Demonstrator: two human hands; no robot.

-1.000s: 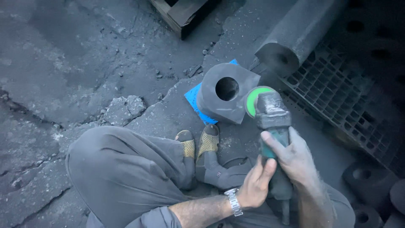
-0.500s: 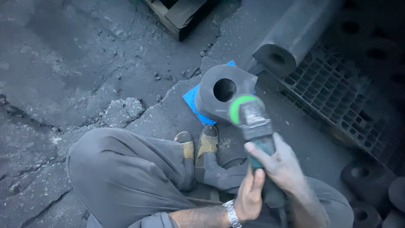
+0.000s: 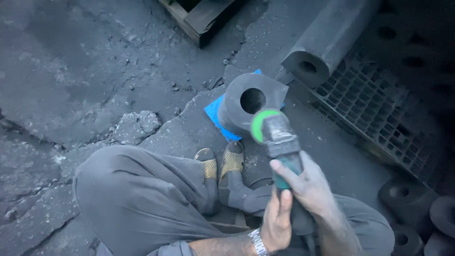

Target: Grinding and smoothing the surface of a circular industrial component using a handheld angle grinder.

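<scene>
Your right hand [image 3: 308,187] is wrapped around the body of the angle grinder [image 3: 280,142], fingers curled over its top and thumb side turned toward you. Your left hand [image 3: 277,223] lies just below it with the fingers held together and pointing upward, closed against the rear of the same tool; a metal wristwatch [image 3: 257,242] sits on that wrist. The grinder points away from you, and its green disc [image 3: 258,125] faces left, meeting the near lower edge of the dark block with a round hole [image 3: 249,104].

That block stands tilted on a blue perforated sheet [image 3: 215,114], which lies flat on the cracked concrete floor [image 3: 85,71] just ahead of your feet. Your two sandals [image 3: 220,163] rest side by side between the block and your bent knees; grey trousers [image 3: 137,194] cover both legs.

Beyond the block, to the right, a long dark hollow cylinder [image 3: 327,40] lies on a black plastic grating [image 3: 379,114]. At the lower right edge several smaller dark pieces with central holes [image 3: 403,194] are grouped together. A wooden pallet corner [image 3: 201,16] shows at the top, well apart from the work.
</scene>
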